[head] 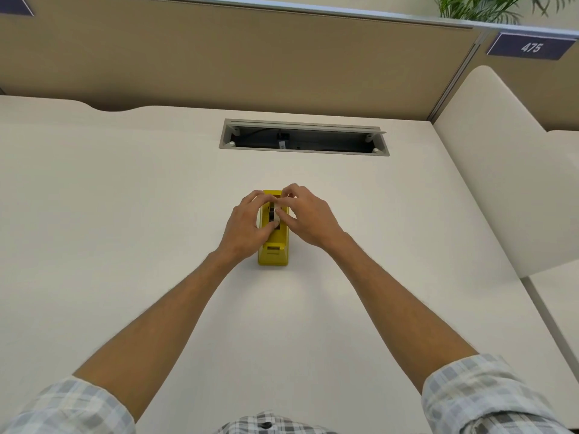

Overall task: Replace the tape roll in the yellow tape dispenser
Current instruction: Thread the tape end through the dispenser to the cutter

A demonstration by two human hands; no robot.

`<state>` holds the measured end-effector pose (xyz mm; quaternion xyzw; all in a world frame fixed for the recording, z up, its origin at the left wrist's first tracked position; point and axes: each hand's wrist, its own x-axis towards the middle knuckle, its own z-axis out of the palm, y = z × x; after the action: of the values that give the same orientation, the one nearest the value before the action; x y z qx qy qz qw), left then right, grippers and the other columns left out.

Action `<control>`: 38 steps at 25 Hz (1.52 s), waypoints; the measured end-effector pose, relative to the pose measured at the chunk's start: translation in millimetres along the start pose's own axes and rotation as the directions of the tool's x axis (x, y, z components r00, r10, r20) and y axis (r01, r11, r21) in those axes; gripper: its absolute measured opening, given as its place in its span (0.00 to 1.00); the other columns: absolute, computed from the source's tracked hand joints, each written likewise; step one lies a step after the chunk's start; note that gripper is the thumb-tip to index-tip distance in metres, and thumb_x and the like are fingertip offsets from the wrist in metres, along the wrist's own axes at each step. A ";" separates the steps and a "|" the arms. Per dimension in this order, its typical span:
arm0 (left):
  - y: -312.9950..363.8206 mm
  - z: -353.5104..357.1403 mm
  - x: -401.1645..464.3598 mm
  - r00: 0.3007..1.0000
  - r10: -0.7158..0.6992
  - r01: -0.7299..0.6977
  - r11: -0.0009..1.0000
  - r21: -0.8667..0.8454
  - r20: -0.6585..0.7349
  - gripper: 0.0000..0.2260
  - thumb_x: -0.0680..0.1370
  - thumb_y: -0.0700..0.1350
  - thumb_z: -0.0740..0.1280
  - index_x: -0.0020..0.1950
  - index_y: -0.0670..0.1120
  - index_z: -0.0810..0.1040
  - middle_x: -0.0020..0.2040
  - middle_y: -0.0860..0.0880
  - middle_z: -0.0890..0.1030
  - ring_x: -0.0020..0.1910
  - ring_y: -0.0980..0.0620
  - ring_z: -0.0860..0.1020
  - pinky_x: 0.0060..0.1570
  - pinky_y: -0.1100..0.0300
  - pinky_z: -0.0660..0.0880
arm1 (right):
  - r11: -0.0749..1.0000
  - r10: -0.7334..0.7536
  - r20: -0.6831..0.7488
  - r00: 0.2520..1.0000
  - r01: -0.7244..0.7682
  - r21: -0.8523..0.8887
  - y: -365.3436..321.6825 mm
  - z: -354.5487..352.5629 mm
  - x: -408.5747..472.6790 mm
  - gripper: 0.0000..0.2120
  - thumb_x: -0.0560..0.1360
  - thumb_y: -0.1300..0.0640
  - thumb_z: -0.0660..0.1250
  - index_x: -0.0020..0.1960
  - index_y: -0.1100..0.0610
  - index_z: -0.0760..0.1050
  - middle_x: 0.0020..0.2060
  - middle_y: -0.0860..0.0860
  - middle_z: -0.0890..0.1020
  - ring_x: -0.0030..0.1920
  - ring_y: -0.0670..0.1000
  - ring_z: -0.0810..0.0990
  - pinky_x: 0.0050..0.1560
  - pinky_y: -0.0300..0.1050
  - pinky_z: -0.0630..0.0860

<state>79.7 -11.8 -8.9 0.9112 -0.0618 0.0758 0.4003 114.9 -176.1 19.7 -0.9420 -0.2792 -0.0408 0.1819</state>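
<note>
Both grips closed on the roll [277, 214]: left hand [247, 225] pinching it from the left, thumb under, right hand [308, 219] pinching from the right, fingers curled over the top. Roll seated in the slot of the dispenser [273, 245], standing on the surface [125, 198]. Beyond the grip, an open cable tray [304, 138]. Far right above, a sign [531, 47] reading "475".

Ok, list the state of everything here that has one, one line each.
yellow tape dispenser: upright on the desk, between both hands.
tape roll: in the dispenser's slot, gripped from both sides.
left hand: fingers curled on the roll.
right hand: fingers pinching the roll.
cable hatch: lid open.
</note>
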 end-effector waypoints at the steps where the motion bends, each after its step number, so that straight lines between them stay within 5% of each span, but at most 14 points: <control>1: -2.0 0.4 0.4 1.000 -0.014 0.014 1.000 -0.001 -0.004 0.19 0.74 0.50 0.70 0.64 0.52 0.74 0.66 0.49 0.74 0.64 0.48 0.72 0.63 0.47 0.72 | 1.000 0.002 -0.017 1.000 -0.002 0.007 -0.4 0.6 -0.3 0.14 0.81 0.51 0.61 0.62 0.53 0.79 0.57 0.50 0.79 0.56 0.50 0.76 0.44 0.41 0.72; 7: -3.2 -1.4 1.7 0.997 -0.069 0.067 0.996 0.053 0.031 0.18 0.76 0.55 0.68 0.66 0.55 0.75 0.71 0.49 0.69 0.66 0.44 0.70 0.61 0.48 0.72 | 0.999 -0.009 -0.086 0.996 0.006 -0.034 -1.2 -0.9 -2.4 0.12 0.80 0.51 0.62 0.56 0.54 0.82 0.51 0.51 0.84 0.50 0.51 0.82 0.45 0.50 0.80; 14: 2.2 -3.3 2.3 0.997 -0.057 0.051 0.992 0.112 0.050 0.21 0.74 0.53 0.70 0.67 0.53 0.73 0.74 0.48 0.65 0.67 0.41 0.69 0.62 0.48 0.70 | 0.996 -0.066 -0.106 0.992 0.059 -0.063 0.3 -1.5 -2.8 0.12 0.80 0.51 0.63 0.55 0.55 0.82 0.53 0.51 0.84 0.54 0.51 0.81 0.42 0.47 0.77; 20: -0.4 -4.0 3.6 0.995 -0.065 0.054 0.989 0.139 0.077 0.22 0.75 0.54 0.69 0.68 0.55 0.72 0.75 0.49 0.65 0.69 0.41 0.67 0.64 0.45 0.68 | 0.979 -0.189 -0.168 0.968 0.172 -0.108 -3.7 0.7 -5.1 0.05 0.76 0.58 0.70 0.47 0.58 0.84 0.47 0.53 0.86 0.47 0.54 0.83 0.35 0.45 0.78; 38: 0.9 -3.3 4.7 0.990 -0.103 0.086 0.983 0.160 0.099 0.23 0.76 0.54 0.68 0.70 0.56 0.70 0.76 0.50 0.62 0.69 0.41 0.67 0.64 0.47 0.69 | 0.976 -0.179 -0.171 0.969 0.154 -0.151 -2.8 3.7 -1.6 0.08 0.75 0.54 0.69 0.45 0.56 0.84 0.44 0.50 0.86 0.45 0.52 0.82 0.33 0.44 0.76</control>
<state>83.8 -10.2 -5.2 0.9443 -0.0336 0.0124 0.3272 112.0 -173.4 16.9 -0.9176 -0.3360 -0.1618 0.1378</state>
